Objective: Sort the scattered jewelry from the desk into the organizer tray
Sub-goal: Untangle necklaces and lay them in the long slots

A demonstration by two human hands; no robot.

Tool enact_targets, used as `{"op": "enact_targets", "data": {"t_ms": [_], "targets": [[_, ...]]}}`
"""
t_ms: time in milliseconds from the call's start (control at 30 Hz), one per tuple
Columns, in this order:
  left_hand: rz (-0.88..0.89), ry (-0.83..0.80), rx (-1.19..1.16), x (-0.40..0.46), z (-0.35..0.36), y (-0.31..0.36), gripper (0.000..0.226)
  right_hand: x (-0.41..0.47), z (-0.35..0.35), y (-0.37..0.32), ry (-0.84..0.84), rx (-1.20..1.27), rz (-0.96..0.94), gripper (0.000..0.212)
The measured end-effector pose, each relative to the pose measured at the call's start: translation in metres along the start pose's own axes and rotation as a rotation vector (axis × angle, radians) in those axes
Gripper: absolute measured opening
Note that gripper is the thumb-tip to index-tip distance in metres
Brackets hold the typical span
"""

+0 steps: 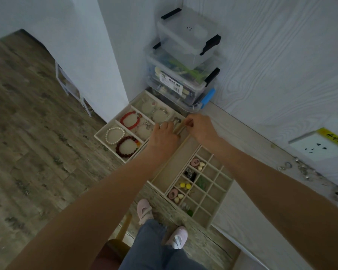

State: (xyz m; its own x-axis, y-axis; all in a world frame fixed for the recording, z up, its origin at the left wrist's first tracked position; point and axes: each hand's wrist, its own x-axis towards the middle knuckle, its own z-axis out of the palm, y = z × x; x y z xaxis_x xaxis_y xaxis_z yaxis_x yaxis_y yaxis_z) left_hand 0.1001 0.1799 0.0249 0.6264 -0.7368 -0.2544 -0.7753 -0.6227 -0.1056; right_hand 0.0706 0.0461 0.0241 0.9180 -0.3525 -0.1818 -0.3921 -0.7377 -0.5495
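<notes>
Both hands meet at the far right corner of the beige compartmented bracelet tray (102,134): left hand (164,134) curled downward, grip hidden; right hand (200,126) pinching something small. Silver trinkets (177,120) there look light, slippery; best pinched singly.

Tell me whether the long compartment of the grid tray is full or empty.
Empty: the long compartment of the grid tray shows only bare beige lining, while the small cells beside it hold beads.
</notes>
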Motion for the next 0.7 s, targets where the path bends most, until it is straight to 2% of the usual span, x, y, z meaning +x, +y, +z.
{"op": "enact_targets", "data": {"t_ms": [167, 367, 533, 700], "targets": [[0.016, -0.026, 0.033, 0.001, -0.001, -0.002, 0.039, 0.001, -0.005, 0.008, 0.030, -0.095, -0.006, 0.025], [0.010, -0.025, 0.052, 0.004, -0.002, 0.000, 0.037, 0.004, -0.003, 0.017, 0.097, -0.167, 0.015, 0.020], [0.002, -0.010, 0.065, 0.002, 0.001, -0.001, 0.037, 0.008, 0.002, 0.021, 0.155, -0.026, 0.056, 0.019], [-0.004, -0.008, 0.054, 0.001, 0.000, 0.001, 0.038, 0.005, -0.009, 0.023, 0.198, 0.232, 0.121, 0.018]]}}
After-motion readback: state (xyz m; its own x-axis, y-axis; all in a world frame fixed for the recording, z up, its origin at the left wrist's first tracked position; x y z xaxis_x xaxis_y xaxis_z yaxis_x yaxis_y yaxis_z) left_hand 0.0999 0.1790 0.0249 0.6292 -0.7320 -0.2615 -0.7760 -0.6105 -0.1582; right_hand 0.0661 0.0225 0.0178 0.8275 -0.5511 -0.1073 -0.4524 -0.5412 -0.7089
